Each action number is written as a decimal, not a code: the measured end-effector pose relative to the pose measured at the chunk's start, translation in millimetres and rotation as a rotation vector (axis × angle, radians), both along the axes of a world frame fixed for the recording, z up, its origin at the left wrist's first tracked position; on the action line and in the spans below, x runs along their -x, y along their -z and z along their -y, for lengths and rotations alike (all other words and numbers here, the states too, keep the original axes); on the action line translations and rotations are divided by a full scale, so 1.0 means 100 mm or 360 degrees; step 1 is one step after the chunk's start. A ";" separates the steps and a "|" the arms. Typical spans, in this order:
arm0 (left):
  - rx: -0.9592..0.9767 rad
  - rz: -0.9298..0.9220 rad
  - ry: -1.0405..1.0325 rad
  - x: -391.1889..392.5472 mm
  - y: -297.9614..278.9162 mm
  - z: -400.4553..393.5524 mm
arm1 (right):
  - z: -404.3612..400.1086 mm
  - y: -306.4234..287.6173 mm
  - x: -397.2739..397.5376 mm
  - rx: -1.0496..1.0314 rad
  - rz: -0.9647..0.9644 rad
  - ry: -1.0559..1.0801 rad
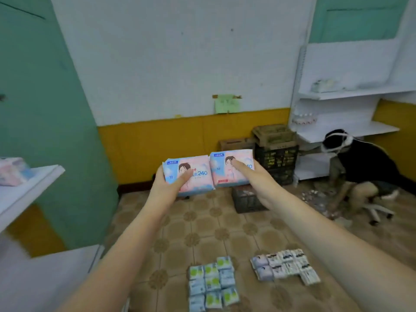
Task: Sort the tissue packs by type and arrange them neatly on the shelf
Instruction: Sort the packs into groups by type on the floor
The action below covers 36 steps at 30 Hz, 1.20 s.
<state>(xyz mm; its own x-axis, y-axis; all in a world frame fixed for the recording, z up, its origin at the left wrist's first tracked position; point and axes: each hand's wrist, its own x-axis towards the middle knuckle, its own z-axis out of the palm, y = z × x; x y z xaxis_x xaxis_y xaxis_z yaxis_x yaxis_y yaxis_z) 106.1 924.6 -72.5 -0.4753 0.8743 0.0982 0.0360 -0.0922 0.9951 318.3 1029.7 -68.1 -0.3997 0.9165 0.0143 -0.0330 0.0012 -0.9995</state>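
Note:
I hold two pink-and-blue tissue packs side by side at chest height, out over the tiled floor. My left hand [171,184] grips the left pack [198,171], thumb across its front. My right hand [254,176] grips the right pack [221,170], thumb lying on its printed face. Down on the floor lie a block of green-and-white small packs [212,282] and, to its right, a block of grey-and-white small packs [284,265]. A similar pink-and-blue pack [13,171] sits on the white shelf [33,188] at my left.
A second white shelf unit [344,131] stands at the right wall, with items on its upper boards. A person [360,167] crouches beside it near a white chair base. Cardboard boxes and black crates [275,154] are stacked against the yellow wall.

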 end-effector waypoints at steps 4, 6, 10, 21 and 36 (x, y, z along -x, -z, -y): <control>0.0207 0.0175 0.0031 -0.78 0.51 -0.56 | -0.46 0.40 -0.95 0.0174 0.0052 0.0175; 0.0351 0.0212 0.0074 -1.15 0.82 -0.81 | -0.66 0.65 -1.39 0.0230 0.0131 0.0224; 0.0559 0.0322 0.0099 -1.82 1.46 -1.22 | -1.00 1.18 -2.10 0.0413 0.0196 0.0346; 0.1111 0.0564 -0.0022 -2.18 2.77 -2.09 | -1.95 2.67 -2.63 0.0945 0.0377 0.0332; 0.1680 0.0638 -0.0215 -1.73 5.48 -3.64 | -3.64 5.34 -2.10 0.1324 0.0746 0.0495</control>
